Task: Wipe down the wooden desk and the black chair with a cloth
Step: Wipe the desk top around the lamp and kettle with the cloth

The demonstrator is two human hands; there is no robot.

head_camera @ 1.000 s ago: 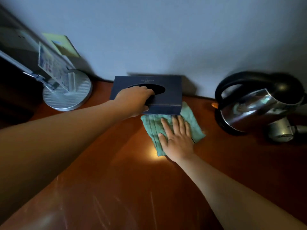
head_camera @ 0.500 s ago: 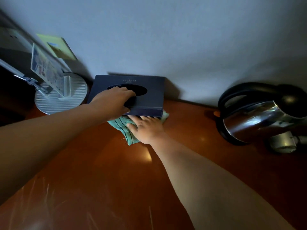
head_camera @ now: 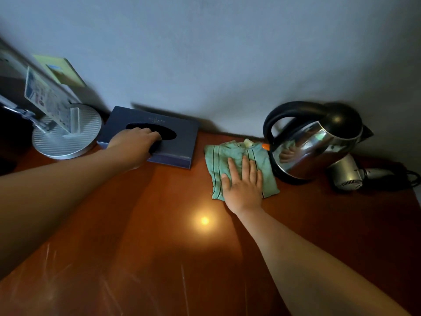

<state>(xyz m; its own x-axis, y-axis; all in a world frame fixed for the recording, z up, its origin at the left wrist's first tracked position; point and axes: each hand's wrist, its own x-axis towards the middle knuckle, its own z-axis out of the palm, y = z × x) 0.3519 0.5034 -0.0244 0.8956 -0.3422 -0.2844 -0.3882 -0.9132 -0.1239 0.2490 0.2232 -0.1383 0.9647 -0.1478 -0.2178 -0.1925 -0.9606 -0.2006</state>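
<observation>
The wooden desk is glossy reddish brown and fills the lower view. A green striped cloth lies on it near the back wall, its right edge touching the kettle's base. My right hand presses flat on the cloth, fingers spread and pointing at the wall. My left hand grips a dark blue tissue box, fingers hooked into its oval slot. The box rests on the desk to the left of the cloth. The black chair is out of view.
A steel kettle with a black handle stands at the back right, with a silver hair dryer and its cord beside it. At the back left, a round silver base carries a clear card stand. The wall runs along the back.
My right hand slid the cloth from under the front of the tissue box rightwards to the kettle. The box, still in my left hand, now sits closer to the round base.
</observation>
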